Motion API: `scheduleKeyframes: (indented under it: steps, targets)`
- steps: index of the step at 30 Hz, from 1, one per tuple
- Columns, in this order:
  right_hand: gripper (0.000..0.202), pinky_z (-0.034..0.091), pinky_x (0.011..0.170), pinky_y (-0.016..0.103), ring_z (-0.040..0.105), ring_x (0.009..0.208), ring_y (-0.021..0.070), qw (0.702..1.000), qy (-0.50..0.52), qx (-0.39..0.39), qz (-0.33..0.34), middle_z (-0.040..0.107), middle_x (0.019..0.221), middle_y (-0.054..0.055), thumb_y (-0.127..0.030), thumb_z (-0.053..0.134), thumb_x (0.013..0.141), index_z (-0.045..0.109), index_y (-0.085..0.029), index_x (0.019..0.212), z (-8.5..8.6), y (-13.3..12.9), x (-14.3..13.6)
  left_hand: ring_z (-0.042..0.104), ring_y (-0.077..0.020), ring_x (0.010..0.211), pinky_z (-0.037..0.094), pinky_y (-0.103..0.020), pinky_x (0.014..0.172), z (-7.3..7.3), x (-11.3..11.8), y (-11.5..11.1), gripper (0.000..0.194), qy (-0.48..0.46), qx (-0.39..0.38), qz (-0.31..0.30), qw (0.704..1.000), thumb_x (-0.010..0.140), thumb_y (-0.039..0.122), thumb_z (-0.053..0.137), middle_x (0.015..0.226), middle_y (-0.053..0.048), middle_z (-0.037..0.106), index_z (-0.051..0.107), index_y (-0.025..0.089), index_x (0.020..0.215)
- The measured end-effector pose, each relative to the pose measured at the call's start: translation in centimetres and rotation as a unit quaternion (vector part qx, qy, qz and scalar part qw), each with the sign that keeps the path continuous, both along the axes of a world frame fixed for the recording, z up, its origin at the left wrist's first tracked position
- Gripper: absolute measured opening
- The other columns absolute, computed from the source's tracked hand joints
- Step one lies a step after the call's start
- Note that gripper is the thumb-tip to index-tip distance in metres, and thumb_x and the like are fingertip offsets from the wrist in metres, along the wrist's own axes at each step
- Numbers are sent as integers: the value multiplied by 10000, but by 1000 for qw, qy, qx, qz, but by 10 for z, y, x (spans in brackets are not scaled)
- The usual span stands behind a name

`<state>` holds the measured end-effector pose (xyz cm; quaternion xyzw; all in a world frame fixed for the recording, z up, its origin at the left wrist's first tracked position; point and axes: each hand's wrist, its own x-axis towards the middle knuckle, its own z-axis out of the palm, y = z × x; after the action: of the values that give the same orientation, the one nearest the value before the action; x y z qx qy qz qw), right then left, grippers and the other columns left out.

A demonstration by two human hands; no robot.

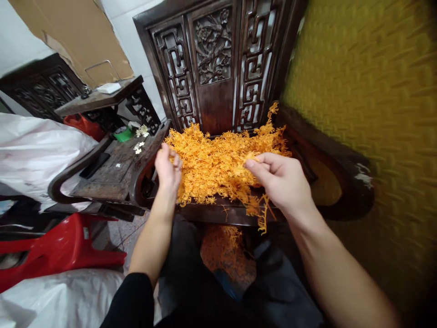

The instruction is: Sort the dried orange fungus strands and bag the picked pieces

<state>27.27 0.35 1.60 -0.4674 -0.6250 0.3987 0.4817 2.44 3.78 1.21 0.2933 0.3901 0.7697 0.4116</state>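
Note:
A heap of orange branching pieces [211, 164], thin and plastic-looking, covers the seat of a carved dark wooden chair [216, 109]. My right hand [285, 180] is above the heap's right side, thumb and fingers pinched on a small orange piece [251, 157]. At the heap's left edge is my left hand [168, 167], its fingers loosely curled and the thumb apart from them. I see nothing between them. A few orange strands [262, 214] hang over the seat's front edge below my right hand.
More orange pieces [227, 248] lie in a container between my knees. To the left stand a dark wooden seat [105, 175] with green tape [123, 133] and small pale pieces, a red plastic stool [68, 243] and white sacks [41, 150]. A yellow textured panel [358, 91] rises at right.

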Motion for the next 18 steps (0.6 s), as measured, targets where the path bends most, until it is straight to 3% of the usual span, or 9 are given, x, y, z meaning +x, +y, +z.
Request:
scheduleKeyframes:
  steps: [3,5,8,13,16,18]
  targets:
    - [352,181,457,254,276,485,76,998,36,-2,54,373,537,-54,-472,691,896,607,-176,724,-4,4,-1,313,10,394,161,-216,359,-3,15,-6,432,17,-19,-158,987,875,540,729,790,35,604,480,193,812]
    - [353,185,460,253,264,489,73,995,50,0,84,359,542,-60,-476,689,903,608,-175,738,-6,4,-6,322,15,393,170,-211,361,-2,31,-14,418,24,-13,-213,977,875,521,732,842,12,645,497,181,811]
    - [345,206,476,252,268,504,72,993,64,11,96,358,561,-63,-473,679,922,618,-171,765,-5,3,-12,334,9,392,175,-199,369,1,45,-23,369,25,-15,-233,972,879,470,722,872,-8,690,522,169,809]
    - [316,218,493,255,276,518,71,991,74,18,105,358,578,-68,-455,681,932,641,-162,821,-2,1,-12,364,1,381,197,-199,376,0,44,-24,215,52,-9,-241,969,885,354,671,953,-50,747,603,150,869]
    - [288,218,489,257,283,505,68,990,83,9,113,364,569,-71,-429,682,937,643,-163,832,-1,1,-12,389,-5,376,214,-195,377,-4,43,-24,176,82,-14,-245,966,864,271,657,882,-25,720,663,154,996]
    - [281,217,483,258,288,492,67,988,97,2,116,369,556,-73,-427,681,940,641,-168,837,-1,1,-12,370,-5,375,210,-189,378,-6,44,-26,223,104,-28,-263,959,879,305,668,772,19,647,693,169,1055]
